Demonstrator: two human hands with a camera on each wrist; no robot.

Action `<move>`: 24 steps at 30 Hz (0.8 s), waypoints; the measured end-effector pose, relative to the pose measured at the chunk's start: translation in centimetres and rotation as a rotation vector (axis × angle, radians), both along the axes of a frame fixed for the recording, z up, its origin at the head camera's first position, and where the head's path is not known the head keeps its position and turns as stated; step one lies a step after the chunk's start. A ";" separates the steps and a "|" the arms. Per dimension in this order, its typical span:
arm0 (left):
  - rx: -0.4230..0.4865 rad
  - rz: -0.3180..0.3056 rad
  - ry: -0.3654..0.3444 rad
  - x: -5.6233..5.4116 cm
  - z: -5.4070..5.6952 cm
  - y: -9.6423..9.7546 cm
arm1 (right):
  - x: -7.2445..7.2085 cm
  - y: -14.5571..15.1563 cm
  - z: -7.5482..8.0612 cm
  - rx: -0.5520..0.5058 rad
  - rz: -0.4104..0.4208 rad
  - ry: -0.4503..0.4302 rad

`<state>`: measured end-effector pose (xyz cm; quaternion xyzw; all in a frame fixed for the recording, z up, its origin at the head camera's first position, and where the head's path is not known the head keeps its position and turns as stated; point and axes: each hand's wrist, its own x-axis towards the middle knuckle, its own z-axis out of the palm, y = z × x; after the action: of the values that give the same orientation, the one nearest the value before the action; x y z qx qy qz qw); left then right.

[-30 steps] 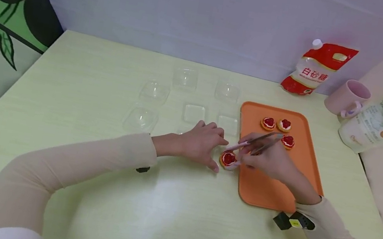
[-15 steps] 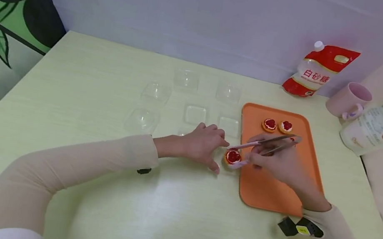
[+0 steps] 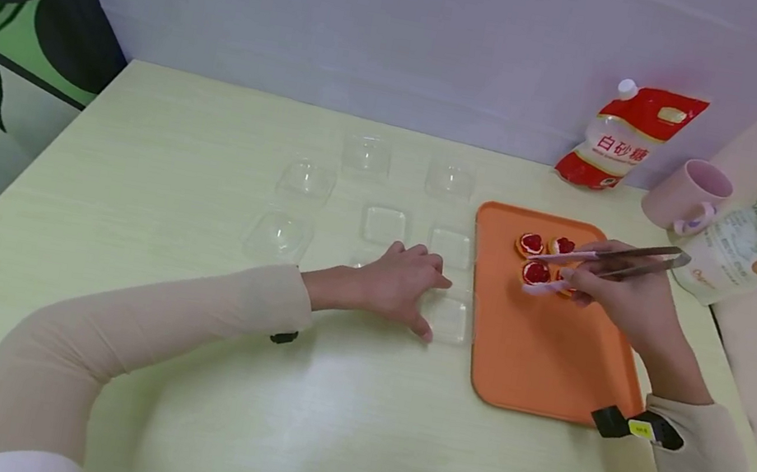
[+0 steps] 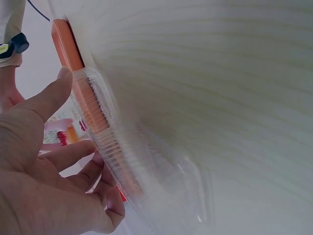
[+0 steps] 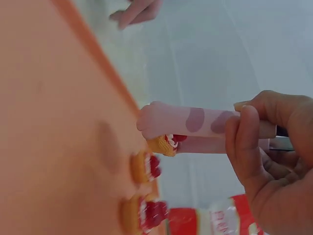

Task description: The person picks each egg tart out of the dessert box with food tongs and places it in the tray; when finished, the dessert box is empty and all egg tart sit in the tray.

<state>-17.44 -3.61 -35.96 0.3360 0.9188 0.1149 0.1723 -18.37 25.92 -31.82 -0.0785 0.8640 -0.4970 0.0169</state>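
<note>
My right hand holds tongs with pink paw-shaped tips, seen large in the right wrist view. Between the tips is a small tart with white cream and red topping, low over the orange tray. Close by on the tray sit other tarts, one partly hidden behind the tongs. Left of the tray my left hand grips a clear plastic container, thumb and forefinger at its edges. Its other fingers curl beside the rim in the left wrist view.
Several clear containers and lids stand on the table left of the tray. Behind and right of the tray are a red-and-white sugar pouch, a pink mug and a pale spouted pouch.
My right hand has moved right and away from me, carrying the tart in the tongs from over the clear container to the tray beside the other tarts. My left hand stays in place.
</note>
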 end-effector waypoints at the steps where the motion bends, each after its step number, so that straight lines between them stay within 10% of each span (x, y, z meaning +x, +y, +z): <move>1: -0.001 0.000 -0.002 0.0 0.0 0.0 | -0.3 0.2 -0.4 0.009 -0.015 -0.012; 24: -0.019 0.003 0.017 0.3 0.2 0.1 | -2.0 0.9 -2.5 0.144 -0.063 -0.076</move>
<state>-17.15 -3.48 -35.77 0.3342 0.9218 0.1033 0.1674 -20.39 26.77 -34.29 -0.0309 0.8982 -0.4367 0.0398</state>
